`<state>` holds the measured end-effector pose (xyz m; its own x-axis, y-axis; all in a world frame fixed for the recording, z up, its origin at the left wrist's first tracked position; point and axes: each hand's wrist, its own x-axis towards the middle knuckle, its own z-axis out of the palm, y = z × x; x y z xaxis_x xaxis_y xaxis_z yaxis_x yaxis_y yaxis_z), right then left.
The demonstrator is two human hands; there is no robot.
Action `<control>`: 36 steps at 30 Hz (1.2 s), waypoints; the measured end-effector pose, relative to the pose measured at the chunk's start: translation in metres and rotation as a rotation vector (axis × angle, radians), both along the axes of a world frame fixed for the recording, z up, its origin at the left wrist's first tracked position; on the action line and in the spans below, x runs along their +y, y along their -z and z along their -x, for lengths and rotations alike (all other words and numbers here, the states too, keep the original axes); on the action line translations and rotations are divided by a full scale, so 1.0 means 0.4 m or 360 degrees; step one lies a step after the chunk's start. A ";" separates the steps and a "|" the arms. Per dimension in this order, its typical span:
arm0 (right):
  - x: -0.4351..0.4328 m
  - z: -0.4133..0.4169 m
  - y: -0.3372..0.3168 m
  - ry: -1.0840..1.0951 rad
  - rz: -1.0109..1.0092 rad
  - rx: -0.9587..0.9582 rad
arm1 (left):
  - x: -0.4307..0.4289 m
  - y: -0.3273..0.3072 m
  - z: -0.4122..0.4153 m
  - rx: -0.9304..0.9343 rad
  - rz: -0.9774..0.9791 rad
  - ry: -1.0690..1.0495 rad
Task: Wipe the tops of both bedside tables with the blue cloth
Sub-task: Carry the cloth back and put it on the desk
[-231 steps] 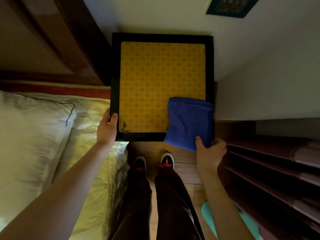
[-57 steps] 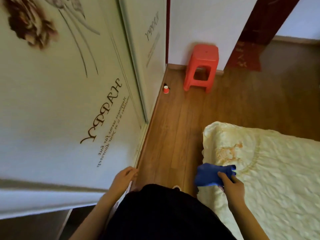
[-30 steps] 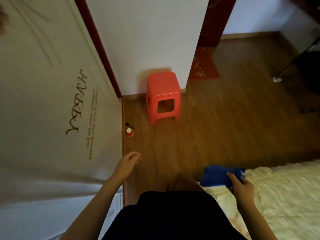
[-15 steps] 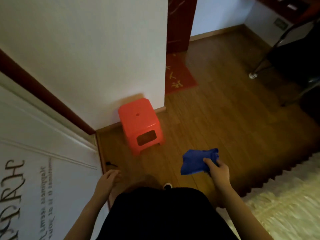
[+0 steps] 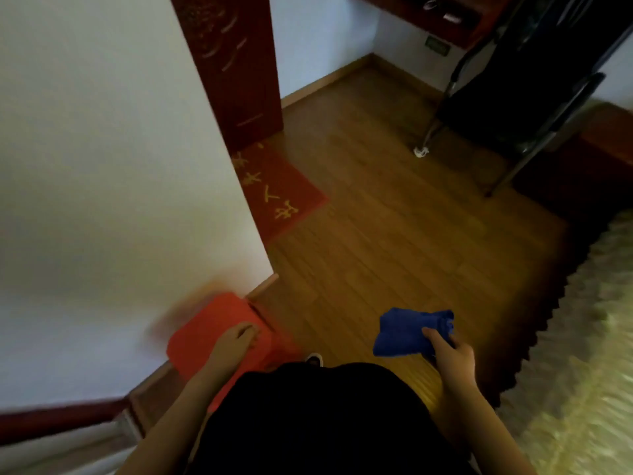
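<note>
Right hand closed on the blue cloth, bunched, held at waist height over bare floor. Left hand loose, fingers slightly curled, empty, in front of the red stool; contact with it cannot be told. Picture blurred at the left and right margins.

No bedside table in view. Judged step: carrying the cloth on foot toward a table.

Doing it well: keep the cloth gathered so no corner trails or drops; shake it flat only once a tabletop is at hand; keep the left hand free for steadying.

Edges and room: wall corner and stool close on the left. Bed edge with dark scalloped trim close on the right. Open floor between them, widening ahead. Red mat lies by the door; metal rack legs stand far right. Judged safest line: middle of the floor, clear of stool and trim.
</note>
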<state>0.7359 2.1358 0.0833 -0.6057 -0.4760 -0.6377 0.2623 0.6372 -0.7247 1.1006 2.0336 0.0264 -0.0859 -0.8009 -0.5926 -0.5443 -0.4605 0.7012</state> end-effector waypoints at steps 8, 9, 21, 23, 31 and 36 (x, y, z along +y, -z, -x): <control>-0.147 0.192 -0.020 0.0502 -0.0090 0.0192 | -0.475 -0.081 0.306 0.0200 -0.0046 0.0344; -0.177 0.222 -0.013 0.0538 -0.0109 0.0193 | -0.521 -0.077 0.344 0.0217 -0.0060 0.0348; -0.883 0.583 0.024 0.0220 -0.0063 0.0003 | -1.021 -0.010 0.654 0.0128 -0.0169 0.0121; -1.025 0.629 0.006 0.0110 -0.0017 -0.0024 | -1.099 -0.022 0.683 0.0083 -0.0154 0.0042; -1.510 0.792 -0.003 -0.0062 0.0107 -0.0079 | -1.429 0.003 0.775 -0.0002 -0.0314 -0.0053; -1.760 0.926 0.030 0.0048 0.0046 -0.0047 | -1.753 0.003 0.910 -0.0083 -0.0263 0.0122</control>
